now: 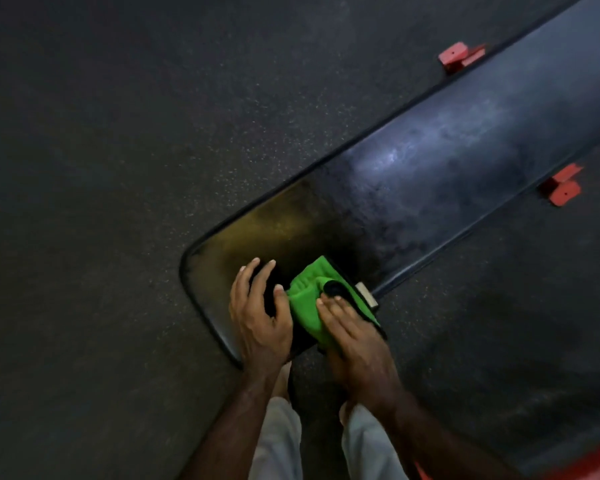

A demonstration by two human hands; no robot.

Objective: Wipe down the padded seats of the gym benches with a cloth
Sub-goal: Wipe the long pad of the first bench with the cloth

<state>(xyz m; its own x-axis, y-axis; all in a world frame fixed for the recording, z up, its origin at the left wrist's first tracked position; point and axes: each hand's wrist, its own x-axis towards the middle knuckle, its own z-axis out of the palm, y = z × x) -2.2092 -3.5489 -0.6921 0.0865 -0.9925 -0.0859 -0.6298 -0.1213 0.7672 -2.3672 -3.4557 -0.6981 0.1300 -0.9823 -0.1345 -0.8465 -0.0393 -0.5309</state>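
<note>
A long black padded bench seat (413, 181) runs from the lower middle to the upper right. A bright green cloth (309, 299) with a black edge lies bunched on its near end. My right hand (354, 344) lies flat on the cloth, fingers pressing it onto the pad. My left hand (260, 313) sits just left of the cloth, fingers curled around a dark object that I cannot make out, thumb touching the cloth's edge. The near part of the pad looks dull and yellowish; farther up it shines.
Dark speckled rubber floor (118, 202) surrounds the bench. Red bench feet stick out at the upper right (459, 57) and at the right (561, 187). A small pale metal block (366, 294) shows beside the cloth. My light trouser legs (281, 441) and feet stand below.
</note>
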